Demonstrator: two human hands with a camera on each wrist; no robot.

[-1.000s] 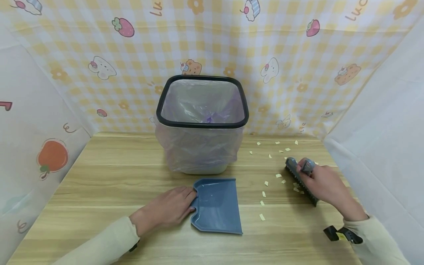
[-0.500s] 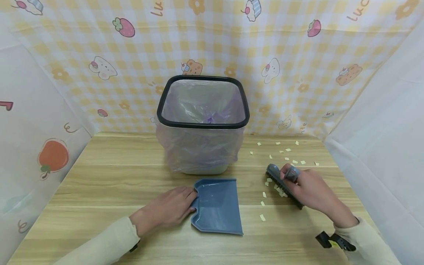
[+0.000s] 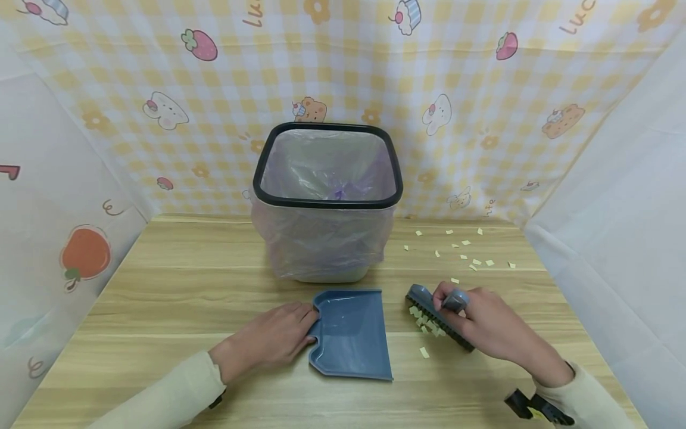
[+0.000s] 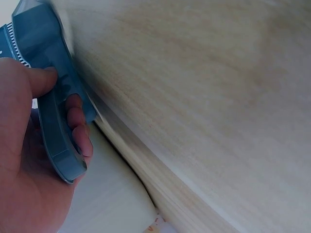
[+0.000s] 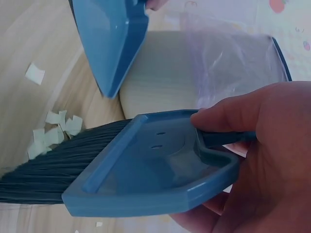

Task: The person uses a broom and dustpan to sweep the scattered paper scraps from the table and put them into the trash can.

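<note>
A big yellow-and-white checked cloth (image 3: 230,77) with strawberries on it hangs across the top of the frame. Under it, a wooden table (image 3: 177,268) fills the lower part. Near the middle stands a bin (image 3: 328,204) with a black rim, and a thin see-through bag (image 3: 321,238) lines it and hangs down outside. Just below the bin, a blue dustpan (image 3: 354,333) rests on the table, its wide edge to the right. A person's left hand (image 3: 276,335), at lower left, holds the dustpan's handle, thumb on top and fingers curled through the hole. At lower right, the right hand (image 3: 493,322) is wrapped round the handle of a blue brush (image 5: 141,167), which slants well apart from the dustpan. Between them, a little heap of pale yellow bits (image 3: 423,322) sits by the dark bristles. One lone bit (image 3: 424,353) lies below the heap, and more scraps (image 3: 476,262) are scattered farther up, on the right.
</note>
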